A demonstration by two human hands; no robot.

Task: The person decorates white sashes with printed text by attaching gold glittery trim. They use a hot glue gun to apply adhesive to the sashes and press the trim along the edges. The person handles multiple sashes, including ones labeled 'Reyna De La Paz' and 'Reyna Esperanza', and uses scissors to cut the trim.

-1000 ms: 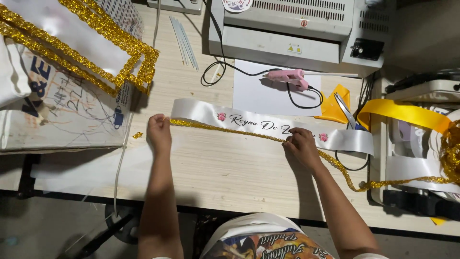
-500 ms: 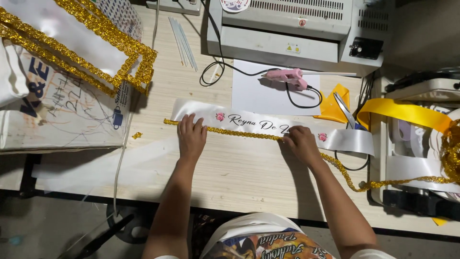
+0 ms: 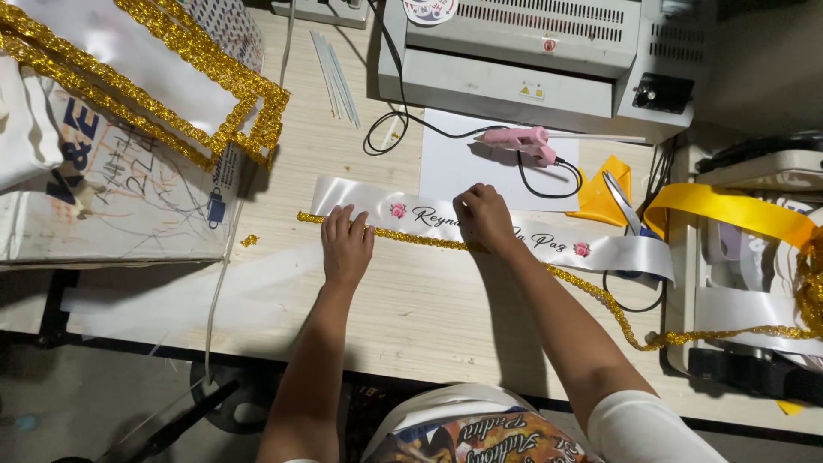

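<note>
Now we press the gold sequin trim [image 3: 411,235] along the lower edge of the white satin sash [image 3: 600,250] on the counter [image 3: 411,309] (left hand [image 3: 346,244] flat, right hand [image 3: 486,216] fingers curled down, nothing gripped), keeping it straight.

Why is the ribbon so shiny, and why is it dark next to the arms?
Head view: light from above glares off the white ribbon and the yellow ribbon. Head view: the left hand and right hand cast soft shadows on the wooden table. Head view: the picture is sharp at the centre, and the floor at the bottom is dim.
</note>
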